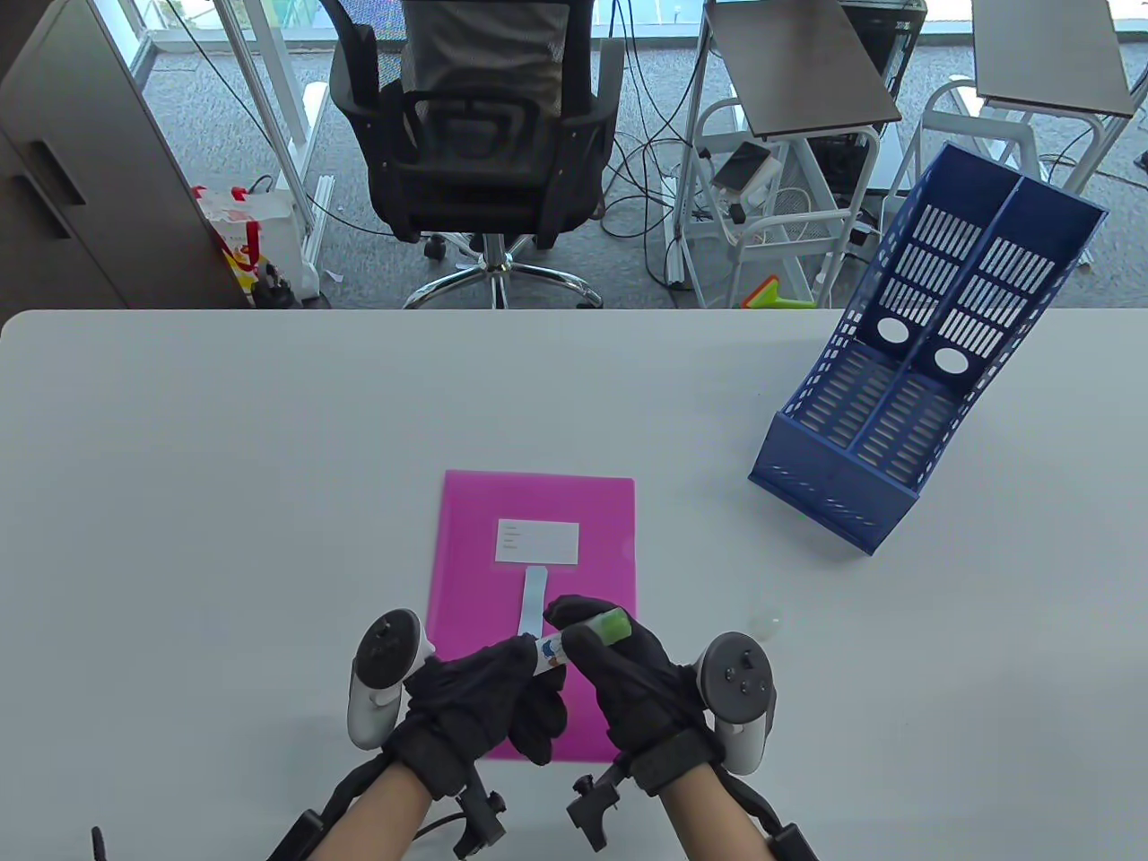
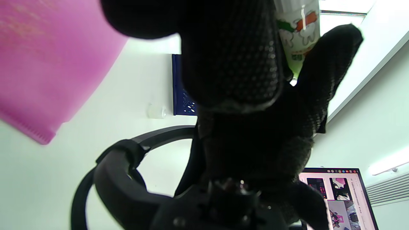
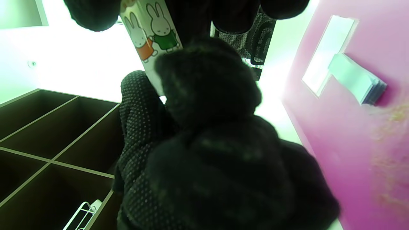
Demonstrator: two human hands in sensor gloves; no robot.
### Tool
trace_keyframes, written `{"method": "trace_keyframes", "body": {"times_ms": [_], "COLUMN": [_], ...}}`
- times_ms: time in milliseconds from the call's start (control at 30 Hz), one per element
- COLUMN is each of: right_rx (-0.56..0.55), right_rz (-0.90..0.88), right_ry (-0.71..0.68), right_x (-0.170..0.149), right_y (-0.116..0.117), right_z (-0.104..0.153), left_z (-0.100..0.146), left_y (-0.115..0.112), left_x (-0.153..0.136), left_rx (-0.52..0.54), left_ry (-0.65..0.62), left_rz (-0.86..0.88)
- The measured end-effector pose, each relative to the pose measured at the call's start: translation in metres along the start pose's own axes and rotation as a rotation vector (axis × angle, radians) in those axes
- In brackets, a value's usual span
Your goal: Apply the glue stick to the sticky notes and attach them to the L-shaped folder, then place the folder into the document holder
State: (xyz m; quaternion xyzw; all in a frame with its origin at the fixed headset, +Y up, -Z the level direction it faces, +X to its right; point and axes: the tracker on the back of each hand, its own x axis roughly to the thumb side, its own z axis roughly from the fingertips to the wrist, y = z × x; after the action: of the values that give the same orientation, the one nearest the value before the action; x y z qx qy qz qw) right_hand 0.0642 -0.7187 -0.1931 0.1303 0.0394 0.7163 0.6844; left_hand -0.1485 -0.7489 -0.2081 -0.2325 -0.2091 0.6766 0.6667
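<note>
Glue stick [image 1: 583,635]: white cylindrical tube, rabbit print, translucent green end. Left hand [image 1: 484,708] and right hand [image 1: 628,673] grip it with curled fingers above the glossy magenta L-shaped folder [image 1: 538,538].

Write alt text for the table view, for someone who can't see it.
Two black-gloved hands, left hand and right hand, hold a glue stick together over the near end of a pink folder lying flat on a white table. A white label and a pale sticky note sit on the folder; a blue document holder stands far right.
</note>
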Motion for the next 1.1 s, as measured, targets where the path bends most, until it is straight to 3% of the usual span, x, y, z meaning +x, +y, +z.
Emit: {"method": "trace_keyframes", "body": {"times_ms": [167, 233, 367, 500, 700, 800, 1100], "right_rx": [-0.028, -0.010, 0.023, 0.062, 0.004, 0.016, 0.046], "right_rz": [0.032, 0.005, 0.005, -0.024, 0.033, 0.016, 0.023], "right_ry": [-0.005, -0.009, -0.007, -0.009, -0.021, -0.015, -0.011], "right_x": [0.000, 0.001, 0.004, 0.003, 0.002, 0.001, 0.002], "right_y": [-0.002, 0.000, 0.003, 0.005, 0.001, 0.000, 0.005], "right_z": [0.001, 0.002, 0.002, 0.001, 0.000, -0.001, 0.000], "left_z": [0.001, 0.003, 0.003, 0.001, 0.000, 0.001, 0.000], "left_y": [-0.002, 0.002, 0.005, 0.001, 0.000, 0.001, 0.002], "left_x": [0.005, 0.008, 0.003, -0.004, 0.000, 0.004, -0.003], "left_rx": [0.004, 0.072, 0.016, -0.047, -0.025, 0.022, -0.034], "left_ry": [-0.028, -0.047, -0.036, -0.003, -0.015, -0.037, 0.005], "left_rz": [-0.074, -0.110, -0.045, 0.137, 0.068, -0.066, 0.063]}}
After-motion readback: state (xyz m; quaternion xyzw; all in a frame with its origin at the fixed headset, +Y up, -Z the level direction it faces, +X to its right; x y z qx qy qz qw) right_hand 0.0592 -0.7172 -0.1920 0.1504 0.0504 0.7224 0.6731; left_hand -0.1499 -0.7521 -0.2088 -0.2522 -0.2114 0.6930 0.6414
